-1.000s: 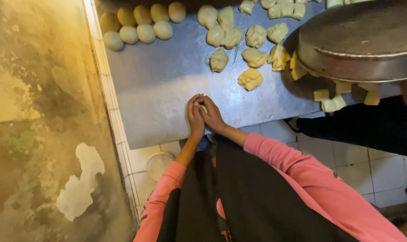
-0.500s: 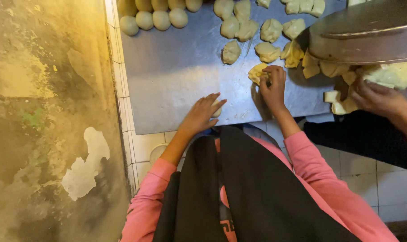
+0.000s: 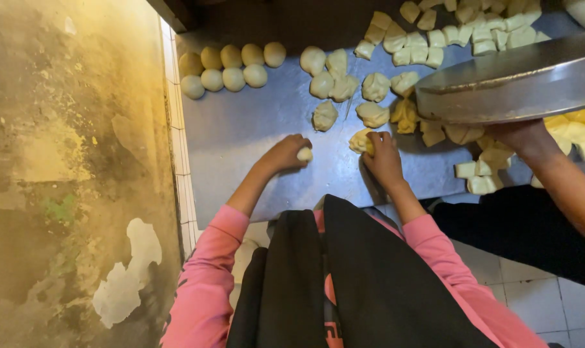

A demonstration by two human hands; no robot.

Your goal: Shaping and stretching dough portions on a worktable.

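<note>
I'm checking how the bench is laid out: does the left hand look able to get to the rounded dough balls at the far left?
Probably yes. The left hand, cupped over a small dough ball, has bare metal table between it and the rounded dough balls; nothing stands in the way.

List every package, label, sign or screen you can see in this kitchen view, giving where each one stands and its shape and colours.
None in view: the steel table carries only bare dough pieces, smooth dough balls and a round metal pan.
</note>
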